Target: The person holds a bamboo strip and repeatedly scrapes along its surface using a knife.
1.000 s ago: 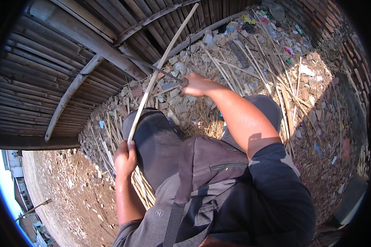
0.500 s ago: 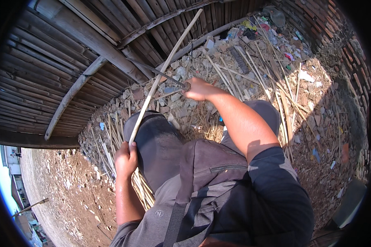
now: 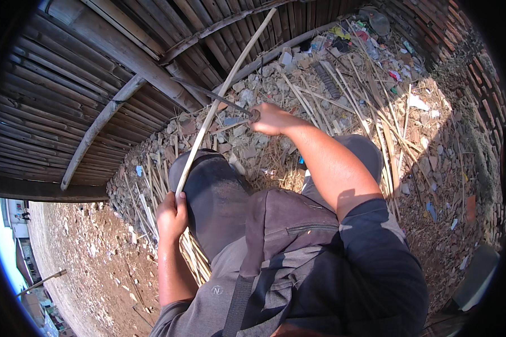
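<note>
My left hand point(image 3: 172, 217) grips the lower end of a long, pale bamboo strip point(image 3: 199, 140) beside my left knee. From there the strip slants up and away to the right, its far end near the bamboo wall. In my right hand point(image 3: 273, 119), closed around a short handle, is a long knife point(image 3: 230, 105). Its thin blade points left and crosses the strip about midway, seemingly touching it. Several more pale bamboo strips point(image 3: 192, 254) lie by my left thigh, partly hidden by my arm and leg.
A bamboo-slat wall point(image 3: 56, 106) stands at the left and far side. Rubble point(image 3: 247, 149), loose bamboo pieces point(image 3: 389, 151) and litter cover the ground ahead and to the right. A brick wall point(image 3: 489, 95) rises at the right. Bare brown soil point(image 3: 101, 264) lies left.
Very little differs. The strip's far end has shifted slightly upward, and my right hand sits a touch higher; both grips are the same.
</note>
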The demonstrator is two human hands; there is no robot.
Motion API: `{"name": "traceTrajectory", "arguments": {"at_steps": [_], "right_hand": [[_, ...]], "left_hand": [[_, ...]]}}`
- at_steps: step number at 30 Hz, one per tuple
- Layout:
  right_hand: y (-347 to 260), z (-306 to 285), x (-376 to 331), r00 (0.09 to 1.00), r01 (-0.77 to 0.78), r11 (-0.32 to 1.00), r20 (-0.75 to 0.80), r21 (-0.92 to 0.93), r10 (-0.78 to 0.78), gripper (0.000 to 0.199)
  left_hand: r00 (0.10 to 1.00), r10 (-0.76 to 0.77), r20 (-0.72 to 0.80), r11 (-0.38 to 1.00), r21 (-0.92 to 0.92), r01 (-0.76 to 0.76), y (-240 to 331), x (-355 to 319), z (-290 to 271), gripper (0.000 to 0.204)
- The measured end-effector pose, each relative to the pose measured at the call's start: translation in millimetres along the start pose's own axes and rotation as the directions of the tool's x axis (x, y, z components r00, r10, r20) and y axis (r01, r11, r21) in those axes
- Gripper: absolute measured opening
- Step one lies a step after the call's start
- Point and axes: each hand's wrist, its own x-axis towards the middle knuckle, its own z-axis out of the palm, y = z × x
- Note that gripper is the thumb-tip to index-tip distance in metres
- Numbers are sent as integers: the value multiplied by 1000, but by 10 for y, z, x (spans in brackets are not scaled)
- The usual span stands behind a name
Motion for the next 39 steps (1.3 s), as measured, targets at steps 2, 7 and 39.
{"name": "traceTrajectory", "arguments": {"at_steps": [2,7,39], "right_hand": [[11,16,-15,999,-2,1000,-42,1,2,38],[54,35,41,997,42,999,-71,3,-42,37],[144,97,113,990,132,990,-56,40,-130,33]], "left_hand": [[1000,15,-4,1000,4,-15,7,-2,4,39],[998,52,-27,999,6,-52,0,8,11,38],[998,53,-45,998,-18,-53,23,7,19,38]]}}
